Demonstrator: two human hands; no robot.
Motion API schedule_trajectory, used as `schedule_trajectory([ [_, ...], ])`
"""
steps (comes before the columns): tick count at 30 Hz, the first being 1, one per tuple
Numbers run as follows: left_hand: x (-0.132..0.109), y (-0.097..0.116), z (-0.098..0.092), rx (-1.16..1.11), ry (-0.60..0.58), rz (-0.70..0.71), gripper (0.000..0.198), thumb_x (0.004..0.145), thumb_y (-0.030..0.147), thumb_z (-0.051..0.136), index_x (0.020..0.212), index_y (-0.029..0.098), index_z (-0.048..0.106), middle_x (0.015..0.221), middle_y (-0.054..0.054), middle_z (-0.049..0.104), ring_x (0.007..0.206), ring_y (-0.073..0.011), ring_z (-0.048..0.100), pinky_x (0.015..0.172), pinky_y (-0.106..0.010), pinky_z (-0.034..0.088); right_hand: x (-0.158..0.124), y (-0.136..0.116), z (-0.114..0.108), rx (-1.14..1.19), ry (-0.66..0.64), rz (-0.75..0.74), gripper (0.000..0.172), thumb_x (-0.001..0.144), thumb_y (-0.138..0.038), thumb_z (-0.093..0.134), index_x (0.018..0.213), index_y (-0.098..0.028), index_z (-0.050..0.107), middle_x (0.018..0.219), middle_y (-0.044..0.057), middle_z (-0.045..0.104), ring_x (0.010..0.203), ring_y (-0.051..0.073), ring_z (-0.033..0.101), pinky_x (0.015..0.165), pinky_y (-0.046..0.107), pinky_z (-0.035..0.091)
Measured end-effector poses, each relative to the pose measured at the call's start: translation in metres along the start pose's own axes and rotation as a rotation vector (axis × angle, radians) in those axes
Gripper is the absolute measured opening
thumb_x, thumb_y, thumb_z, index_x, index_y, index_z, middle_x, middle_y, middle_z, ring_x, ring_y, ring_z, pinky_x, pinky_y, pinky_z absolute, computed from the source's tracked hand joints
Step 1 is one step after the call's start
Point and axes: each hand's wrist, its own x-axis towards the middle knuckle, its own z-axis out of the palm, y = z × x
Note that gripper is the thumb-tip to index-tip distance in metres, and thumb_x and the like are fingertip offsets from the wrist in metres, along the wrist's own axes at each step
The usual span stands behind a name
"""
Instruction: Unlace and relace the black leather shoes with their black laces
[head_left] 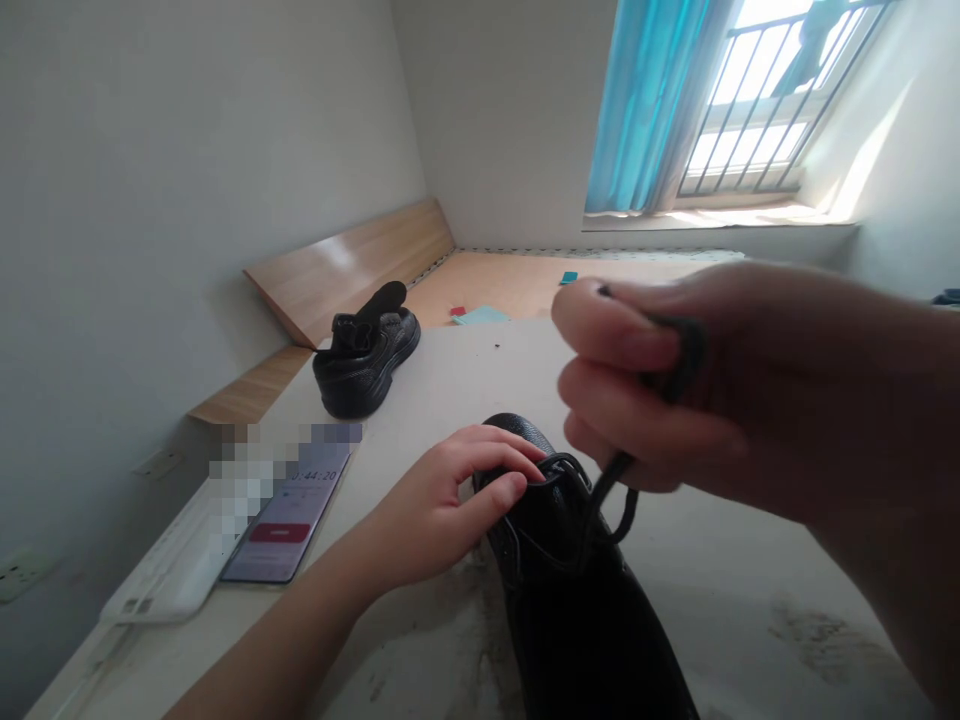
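Note:
A black leather shoe [577,600] lies on the white table [450,390] in front of me, toe pointing away. My left hand [442,505] rests on the shoe's left side near the lace holes, fingers curled and pressing on the leather. My right hand [675,390] is raised close to the camera, fingers pinched on the black shoelace [611,480], which runs taut down to the shoe. A second black shoe [366,360] stands at the table's far left.
A phone [289,515] with a lit screen lies at the left, beside a white power strip [176,570]. Beyond the table are a wooden bed frame [352,260] with small coloured items, grey walls, and a barred window with a blue curtain [645,100].

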Motion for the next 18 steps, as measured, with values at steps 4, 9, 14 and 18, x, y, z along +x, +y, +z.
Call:
schedule_trajectory([
  [4, 0.001, 0.003, 0.002, 0.058, -0.022, 0.049, 0.030, 0.096, 0.030, 0.050, 0.111, 0.017, 0.073, 0.118, -0.006, 0.074, 0.117, -0.0238, 0.060, 0.109, -0.037, 0.037, 0.011, 0.014, -0.023, 0.161, -0.008, 0.063, 0.039, 0.098, -0.023, 0.033, 0.060, -0.018, 0.035, 0.051, -0.005, 0.028, 0.048, 0.006, 0.026, 0.047, 0.016, 0.034],
  [9, 0.000, 0.002, 0.004, 0.010, -0.010, 0.034, 0.031, 0.096, 0.031, 0.052, 0.112, 0.017, 0.074, 0.120, -0.006, 0.073, 0.120, -0.0239, 0.058, 0.110, -0.037, 0.036, 0.014, 0.019, -0.021, 0.212, -0.007, 0.076, 0.037, 0.098, -0.021, 0.032, 0.061, -0.018, 0.035, 0.051, -0.005, 0.026, 0.048, 0.007, 0.025, 0.046, 0.016, 0.030],
  [14, -0.003, 0.000, 0.000, -0.232, -0.030, -0.056, 0.029, 0.092, 0.029, 0.061, 0.118, 0.023, 0.072, 0.132, -0.003, 0.067, 0.123, -0.0222, 0.058, 0.105, -0.032, 0.042, 0.014, 0.018, -0.022, 0.181, -0.021, 0.075, 0.039, 0.099, -0.021, 0.031, 0.060, -0.018, 0.034, 0.051, -0.004, 0.028, 0.048, 0.006, 0.027, 0.048, 0.016, 0.031],
  [18, -0.002, 0.002, -0.004, -0.366, -0.074, -0.039, 0.019, 0.091, 0.028, 0.061, 0.098, 0.022, 0.078, 0.110, -0.003, 0.076, 0.117, -0.0234, 0.061, 0.101, -0.032, 0.045, 0.013, 0.014, -0.020, 0.124, -0.007, 0.066, 0.040, 0.100, -0.020, 0.030, 0.059, -0.018, 0.034, 0.050, -0.004, 0.029, 0.047, 0.006, 0.027, 0.046, 0.016, 0.032],
])
